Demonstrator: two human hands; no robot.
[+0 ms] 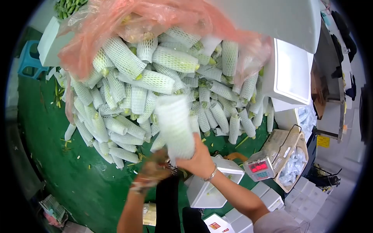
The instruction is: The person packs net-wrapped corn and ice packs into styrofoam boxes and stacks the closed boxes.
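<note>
My right hand (196, 160) is closed round the lower end of a long pale-green vegetable in a white foam net sleeve (175, 126), held tilted up before the pile and smeared by motion. Close to that lower end is my left hand (155, 167), so blurred that its fingers cannot be made out. Past them rises a big heap of similar net-sleeved vegetables (163, 58) on the green floor (97, 192). Pink plastic film (175, 13) drapes over the heap's far side.
White foam boxes stand at the right (292, 72) and below my right arm (208, 194). A scale with a red display (258, 167) is beside a crate of clear bags (293, 167). At far left stands a blue stool (31, 58). Leaf scraps dot the floor.
</note>
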